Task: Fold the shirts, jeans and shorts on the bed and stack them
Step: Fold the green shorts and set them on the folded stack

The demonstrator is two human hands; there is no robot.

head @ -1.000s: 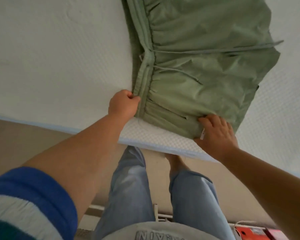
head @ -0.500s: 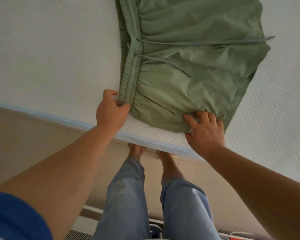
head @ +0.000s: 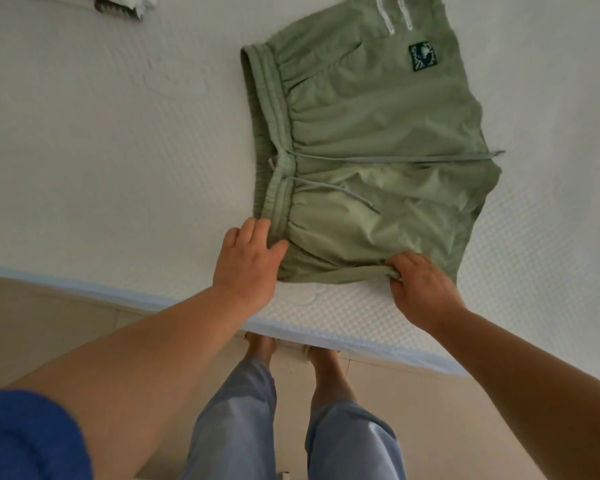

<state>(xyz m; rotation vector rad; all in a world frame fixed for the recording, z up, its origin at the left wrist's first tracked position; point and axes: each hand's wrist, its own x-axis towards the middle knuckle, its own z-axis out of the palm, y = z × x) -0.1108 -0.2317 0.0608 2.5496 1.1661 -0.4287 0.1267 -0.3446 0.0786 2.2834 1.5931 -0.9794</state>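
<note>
Green shorts [head: 371,161] lie flat on the bed [head: 101,150], near its edge. My left hand [head: 246,265] pinches the waistband's near corner; my right hand [head: 420,289] grips the near hem, fingers curled.

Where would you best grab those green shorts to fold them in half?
Probably along the near side edge of the green shorts, coming from the bed's edge: the left hand at the waistband corner, the right hand at the leg hem. They lie flat, so lifting both corners should carry that half over.
</note>
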